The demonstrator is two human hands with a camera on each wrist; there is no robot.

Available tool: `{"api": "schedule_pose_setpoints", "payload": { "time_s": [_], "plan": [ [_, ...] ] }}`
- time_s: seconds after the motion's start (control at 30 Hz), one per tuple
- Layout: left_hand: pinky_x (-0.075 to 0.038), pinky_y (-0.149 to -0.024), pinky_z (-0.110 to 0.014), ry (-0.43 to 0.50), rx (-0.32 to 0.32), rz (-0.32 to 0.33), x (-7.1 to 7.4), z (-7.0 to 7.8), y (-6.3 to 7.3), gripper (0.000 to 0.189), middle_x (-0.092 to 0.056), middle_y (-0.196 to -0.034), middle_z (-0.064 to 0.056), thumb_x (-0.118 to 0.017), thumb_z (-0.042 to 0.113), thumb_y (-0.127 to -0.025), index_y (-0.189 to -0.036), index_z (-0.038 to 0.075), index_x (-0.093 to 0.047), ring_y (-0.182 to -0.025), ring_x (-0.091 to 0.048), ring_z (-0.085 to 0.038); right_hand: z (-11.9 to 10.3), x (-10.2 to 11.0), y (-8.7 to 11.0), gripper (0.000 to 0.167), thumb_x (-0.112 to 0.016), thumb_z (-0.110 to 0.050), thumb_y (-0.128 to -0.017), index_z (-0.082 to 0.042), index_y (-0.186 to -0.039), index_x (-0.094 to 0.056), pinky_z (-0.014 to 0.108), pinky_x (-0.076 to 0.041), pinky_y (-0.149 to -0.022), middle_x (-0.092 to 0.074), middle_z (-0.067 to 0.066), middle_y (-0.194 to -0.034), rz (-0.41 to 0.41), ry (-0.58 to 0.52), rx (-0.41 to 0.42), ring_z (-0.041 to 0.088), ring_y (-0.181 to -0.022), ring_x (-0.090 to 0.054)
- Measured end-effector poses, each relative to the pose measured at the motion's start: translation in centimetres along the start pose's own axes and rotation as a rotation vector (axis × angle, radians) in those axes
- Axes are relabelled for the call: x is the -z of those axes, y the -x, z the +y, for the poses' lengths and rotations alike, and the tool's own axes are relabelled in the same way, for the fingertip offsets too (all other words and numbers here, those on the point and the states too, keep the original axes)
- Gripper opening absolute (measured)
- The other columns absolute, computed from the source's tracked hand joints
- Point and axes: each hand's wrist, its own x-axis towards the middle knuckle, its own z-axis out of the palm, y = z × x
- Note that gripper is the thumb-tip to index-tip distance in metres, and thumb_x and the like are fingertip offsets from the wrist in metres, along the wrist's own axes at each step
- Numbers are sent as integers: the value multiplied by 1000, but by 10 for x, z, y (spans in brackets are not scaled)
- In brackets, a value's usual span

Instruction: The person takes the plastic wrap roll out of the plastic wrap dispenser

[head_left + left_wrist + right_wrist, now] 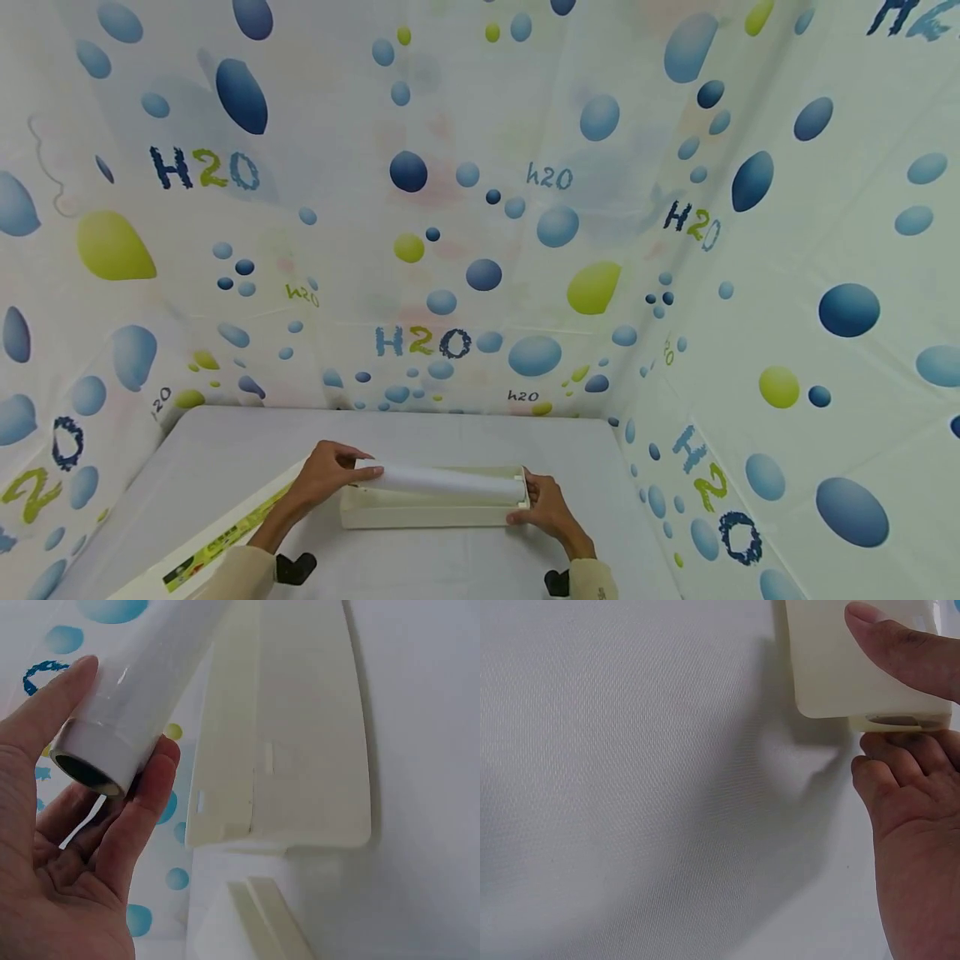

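A roll of clear plastic film [442,481] on a hollow tube lies along a long cream dispenser box [427,518]. My left hand [330,477] pinches the roll's left end between thumb and fingers; in the left wrist view that tube end is raised beside the box [307,750]. The roll's right end sits at the box's right end wall. There my right hand [551,508] grips the box, thumb [907,656] on its front face and fingers bent at its end, as the right wrist view shows.
A long cream strip-shaped piece [217,533] with a yellow-green label lies slantwise to the left, partly under my left forearm. The white table [420,567] ends at a printed curtain [480,208] behind, with more curtain on both sides.
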Motion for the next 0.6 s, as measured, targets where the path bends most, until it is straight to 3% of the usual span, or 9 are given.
{"api": "schedule_pose_setpoints", "payload": {
  "time_s": [0.1, 0.23, 0.43, 0.6],
  "plan": [
    [-66, -76, -36, 86, 79, 22, -2, -1, 1, 43, -81, -93, -6, -93, 36, -87, -113, 2, -84, -82, -73, -14, 0, 1, -1, 92, -95, -2, -79, 16, -155, -47, 25, -60, -99, -70, 31, -142, 2, 15, -1, 34, -122, -74],
    [-68, -81, -43, 159, 121, 43, -5, -2, 0, 48, -82, -106, -11, -92, 31, -89, -120, -4, -80, -90, -78, -18, 1, 0, -1, 91, -95, -2, -78, 17, -154, -48, 23, -59, -98, -70, 31, -140, 8, 14, 6, 30, -120, -75],
    [-68, -83, -45, 208, 162, 71, -6, -2, -2, 53, -79, -106, -10, -92, 29, -89, -125, -7, -78, -89, -77, -16, 1, -2, 0, 92, -94, 0, -77, 20, -153, -46, 18, -57, -94, -72, 31, -137, 5, 6, 32, 12, -112, -75],
    [-68, -80, -43, 244, 167, 137, -5, -2, -6, 44, -78, -100, -4, -92, 29, -90, -115, -6, -81, -86, -75, -13, -2, -1, 2, 95, -94, 1, -76, 21, -154, -44, 21, -59, -96, -69, 34, -140, 10, 12, 43, 19, -116, -76]
  ]
}}
